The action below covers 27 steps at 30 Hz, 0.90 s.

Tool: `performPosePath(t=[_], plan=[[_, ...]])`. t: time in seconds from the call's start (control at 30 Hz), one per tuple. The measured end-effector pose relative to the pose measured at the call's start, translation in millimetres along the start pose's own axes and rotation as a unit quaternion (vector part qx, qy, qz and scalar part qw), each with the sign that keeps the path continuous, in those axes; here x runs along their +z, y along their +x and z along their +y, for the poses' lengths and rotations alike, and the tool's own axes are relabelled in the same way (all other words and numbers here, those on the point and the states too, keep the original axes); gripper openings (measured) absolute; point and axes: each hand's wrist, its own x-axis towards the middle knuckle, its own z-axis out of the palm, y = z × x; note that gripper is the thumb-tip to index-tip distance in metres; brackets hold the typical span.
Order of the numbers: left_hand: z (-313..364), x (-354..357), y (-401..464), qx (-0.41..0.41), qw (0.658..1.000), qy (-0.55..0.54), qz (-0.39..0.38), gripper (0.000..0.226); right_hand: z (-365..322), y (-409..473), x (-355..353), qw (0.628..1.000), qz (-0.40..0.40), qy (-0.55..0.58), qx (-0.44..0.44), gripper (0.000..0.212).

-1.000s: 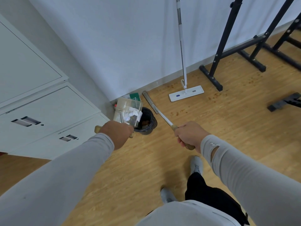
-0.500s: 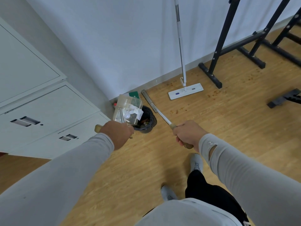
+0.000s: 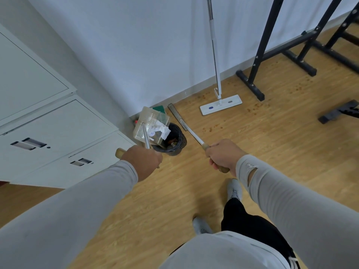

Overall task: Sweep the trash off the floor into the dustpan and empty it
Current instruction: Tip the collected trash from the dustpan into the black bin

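Left hand closed around wooden grip of dustpan handle, metal shaft running up toward 12 o'clock. Dustpan clear, ribbed, tilted over bin, lip down toward 4 o'clock above the bin opening. White crumpled trash at the pan's lower edge, overhanging the bin mouth; more debris visible inside the black liner. Right hand wrapped around wooden grip of broom, shaft slanting toward 10 o'clock, head lying on floor just beside the bin at its 1 o'clock, close to the wall base. Green item behind the dustpan at 12 o'clock, against the wall. Cabinet at 9 o'clock of the bin. Mop standing against the wall at 2 o'clock, flat head on floor, well apart from the broom. Black rack at 2 o'clock beyond the mop. Small brown specks scattered on floor between mop and rack. Shoes and dark trousers at 6 o'clock.
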Motion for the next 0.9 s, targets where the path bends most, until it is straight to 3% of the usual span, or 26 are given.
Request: performPosePath(t=[0.23, 0.5, 0.9], plan=[[-6.9, 2.6, 1.7, -0.007, 1.000, -0.016, 0.014, 0.029, -2.9, -1.6, 2.5, 1.000, -0.001, 0.004, 0.001, 0.014], [-9.4, 1.2, 0.0, -0.022, 0.999, -0.029, 0.024, 0.027, -2.9, -1.8, 2.1, 1.000, 0.001, -0.006, -0.016, 0.027], [-2.8, 4.5, -1.5, -0.048, 0.994, -0.095, 0.007, 0.028, -4.6, -4.7, -1.5, 1.000, 0.003, -0.015, -0.015, 0.024]])
